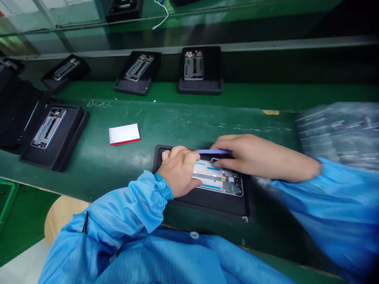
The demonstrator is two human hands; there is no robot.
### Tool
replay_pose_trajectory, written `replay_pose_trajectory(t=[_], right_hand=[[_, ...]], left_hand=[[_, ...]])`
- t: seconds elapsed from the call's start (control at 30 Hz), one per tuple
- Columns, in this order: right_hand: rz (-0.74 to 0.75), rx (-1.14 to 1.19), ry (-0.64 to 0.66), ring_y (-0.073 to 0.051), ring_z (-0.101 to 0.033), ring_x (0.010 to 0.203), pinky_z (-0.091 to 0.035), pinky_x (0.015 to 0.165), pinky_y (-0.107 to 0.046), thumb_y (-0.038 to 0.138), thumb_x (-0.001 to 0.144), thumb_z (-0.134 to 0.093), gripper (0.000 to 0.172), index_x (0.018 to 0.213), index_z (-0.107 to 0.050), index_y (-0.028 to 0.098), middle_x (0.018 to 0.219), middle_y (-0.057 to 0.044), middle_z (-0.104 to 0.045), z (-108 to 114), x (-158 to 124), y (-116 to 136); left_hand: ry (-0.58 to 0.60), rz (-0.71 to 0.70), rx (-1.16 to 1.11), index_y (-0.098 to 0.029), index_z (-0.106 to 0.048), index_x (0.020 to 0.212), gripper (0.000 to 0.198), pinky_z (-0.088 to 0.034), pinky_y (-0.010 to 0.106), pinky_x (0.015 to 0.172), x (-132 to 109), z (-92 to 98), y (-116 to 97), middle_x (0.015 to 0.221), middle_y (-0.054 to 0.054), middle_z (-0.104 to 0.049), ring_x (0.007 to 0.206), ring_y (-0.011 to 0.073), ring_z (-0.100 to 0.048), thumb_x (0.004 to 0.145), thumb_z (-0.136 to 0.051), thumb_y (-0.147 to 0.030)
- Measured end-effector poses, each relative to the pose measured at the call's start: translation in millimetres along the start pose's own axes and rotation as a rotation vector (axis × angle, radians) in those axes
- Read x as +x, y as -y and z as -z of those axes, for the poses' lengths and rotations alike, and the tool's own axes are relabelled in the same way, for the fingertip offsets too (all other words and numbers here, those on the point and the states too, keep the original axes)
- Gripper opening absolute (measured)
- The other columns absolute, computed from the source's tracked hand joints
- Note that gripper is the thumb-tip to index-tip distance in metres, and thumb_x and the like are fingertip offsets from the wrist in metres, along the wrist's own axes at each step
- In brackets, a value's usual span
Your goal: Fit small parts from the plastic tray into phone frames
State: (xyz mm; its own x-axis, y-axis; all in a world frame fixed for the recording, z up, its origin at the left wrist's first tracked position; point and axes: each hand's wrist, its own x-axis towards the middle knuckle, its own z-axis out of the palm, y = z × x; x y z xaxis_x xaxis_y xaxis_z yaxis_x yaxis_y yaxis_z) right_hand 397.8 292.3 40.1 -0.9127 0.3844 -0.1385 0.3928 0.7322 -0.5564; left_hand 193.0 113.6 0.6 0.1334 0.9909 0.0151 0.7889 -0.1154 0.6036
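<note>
An opened phone body (217, 178) with blue strips and an exposed circuit area lies on a black tray (204, 207) close to me. My left hand (180, 170) is closed over the phone's left end, thumb on its face. Above the phone's upper edge, my right hand (239, 154) pinches a thin purple piece (214, 151) between thumb and fingers; its left tip reaches my left fingers. The phone's left end is hidden beneath my left hand.
Black trays bearing opened phones stand at the left (69, 136) and along the back (213, 71). A small white notepad (123, 134) lies left of centre. Clear plastic wrapping (340, 132) covers the right side. A round wooden stool (63, 215) is below the bench's left edge.
</note>
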Motion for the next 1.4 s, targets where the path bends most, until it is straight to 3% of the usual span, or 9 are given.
replay_pose_trajectory(t=[0.13,0.2,0.33,0.47,0.57,0.7,0.97,1.4], right_hand=[[-0.148,0.368,-0.630,-0.029,-0.075,0.108,-0.061,0.087,-0.043,0.052,0.100,-0.076,0.026,0.103,-0.086,0.028,0.116,-0.009,-0.079,-15.6,-52.4,5.5],[-0.141,0.462,-0.744,-0.030,-0.076,0.109,-0.062,0.088,-0.045,0.049,0.104,-0.073,0.026,0.101,-0.087,0.027,0.116,-0.011,-0.078,-32.3,-67.3,15.2],[-0.097,0.301,-0.754,-0.025,-0.078,0.085,-0.063,0.077,-0.041,0.042,0.106,-0.071,0.020,0.111,-0.085,0.028,0.101,-0.006,-0.083,-66.4,-67.7,25.6],[-0.082,0.166,-0.747,-0.021,-0.077,0.074,-0.061,0.070,-0.035,0.039,0.105,-0.075,0.013,0.110,-0.080,0.028,0.095,-0.003,-0.084,-82.1,-60.5,20.9],[-0.042,0.140,-0.709,-0.018,-0.074,0.066,-0.058,0.066,-0.032,0.035,0.107,-0.072,0.008,0.105,-0.076,0.028,0.085,0.000,-0.081,-82.4,-59.1,19.4],[0.007,0.125,-0.693,-0.018,-0.075,0.069,-0.057,0.068,-0.033,0.032,0.108,-0.068,0.009,0.103,-0.074,0.028,0.088,0.000,-0.082,-79.8,-55.9,21.2],[-0.024,0.090,-0.652,-0.020,-0.074,0.066,-0.054,0.064,-0.035,0.033,0.110,-0.063,0.015,0.100,-0.072,0.027,0.083,-0.001,-0.081,-77.4,-50.0,22.2],[-0.038,0.027,-0.699,-0.018,-0.074,0.068,-0.057,0.069,-0.032,0.032,0.108,-0.066,0.013,0.097,-0.072,0.027,0.081,0.000,-0.080,-80.2,-57.0,23.7]], left_hand=[[-0.001,0.001,-0.006,-0.024,-0.057,0.132,0.059,-0.043,0.058,0.107,0.1,-0.7,-0.2,0.140,0.017,-0.071,0.145,0.0403,-0.056,0.085,-0.094,-0.029],[-0.010,0.005,0.001,-0.024,-0.057,0.130,0.058,-0.043,0.059,0.108,0.1,-0.8,-0.1,0.140,0.017,-0.071,0.145,0.0407,-0.056,0.085,-0.093,-0.029],[-0.024,-0.003,0.013,-0.024,-0.057,0.128,0.057,-0.043,0.061,0.110,0.2,-1.2,1.1,0.139,0.016,-0.072,0.142,0.0405,-0.057,0.084,-0.093,-0.030],[-0.052,-0.033,0.013,-0.023,-0.057,0.125,0.056,-0.042,0.062,0.113,-0.8,-1.6,2.6,0.136,0.016,-0.072,0.138,0.0391,-0.059,0.083,-0.094,-0.029],[-0.074,-0.033,0.012,-0.024,-0.057,0.123,0.054,-0.043,0.062,0.113,-1.6,-1.8,2.6,0.135,0.015,-0.072,0.137,0.0388,-0.060,0.083,-0.093,-0.029],[-0.070,-0.031,0.002,-0.024,-0.058,0.121,0.052,-0.044,0.061,0.114,-1.7,-1.9,2.1,0.134,0.015,-0.073,0.136,0.0383,-0.060,0.083,-0.093,-0.028],[-0.076,-0.031,0.002,-0.024,-0.059,0.120,0.052,-0.044,0.061,0.115,-1.2,-1.7,2.6,0.134,0.015,-0.073,0.137,0.0377,-0.059,0.083,-0.094,-0.028],[-0.051,-0.026,0.007,-0.024,-0.060,0.120,0.050,-0.043,0.061,0.114,-1.0,-0.8,0.9,0.135,0.015,-0.073,0.138,0.0379,-0.058,0.084,-0.094,-0.028]])
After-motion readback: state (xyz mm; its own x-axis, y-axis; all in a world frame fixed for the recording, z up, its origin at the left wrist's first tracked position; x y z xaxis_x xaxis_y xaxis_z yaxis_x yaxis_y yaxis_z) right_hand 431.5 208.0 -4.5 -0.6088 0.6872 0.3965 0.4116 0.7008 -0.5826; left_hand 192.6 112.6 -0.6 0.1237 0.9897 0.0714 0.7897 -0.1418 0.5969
